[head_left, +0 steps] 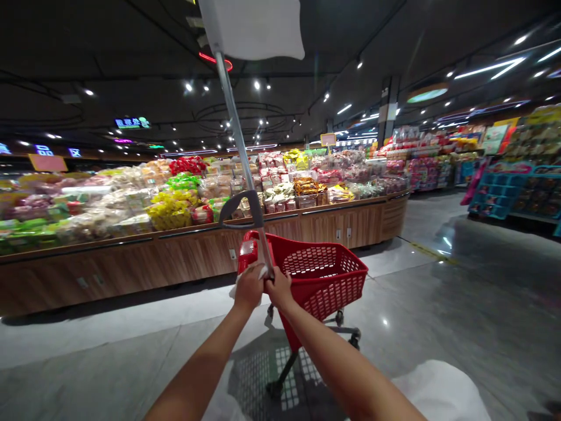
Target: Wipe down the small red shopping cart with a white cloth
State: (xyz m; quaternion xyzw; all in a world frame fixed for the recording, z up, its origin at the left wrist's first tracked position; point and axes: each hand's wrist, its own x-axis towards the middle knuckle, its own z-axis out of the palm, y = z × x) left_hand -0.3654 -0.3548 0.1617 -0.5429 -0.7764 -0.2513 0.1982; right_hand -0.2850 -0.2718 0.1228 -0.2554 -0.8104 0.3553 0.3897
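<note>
Both my arms reach forward to a small red shopping cart (326,275) with a mesh basket on a grey wheeled frame. My left hand (249,287) is closed around the base of a tall metal pole (239,134) that rises from the cart, with a bit of white cloth or paper under its fingers. My right hand (279,289) is closed around the same pole, touching the left hand. A grey loop handle (239,204) sticks out from the pole above my hands. At the pole's top hangs a white flag (256,26). The basket looks empty.
A long curved wooden display counter (184,257) piled with packaged snacks runs across the left and middle. More shelves of goods (517,175) stand at the right. The shiny grey tiled floor (460,292) opens into an aisle ahead on the right.
</note>
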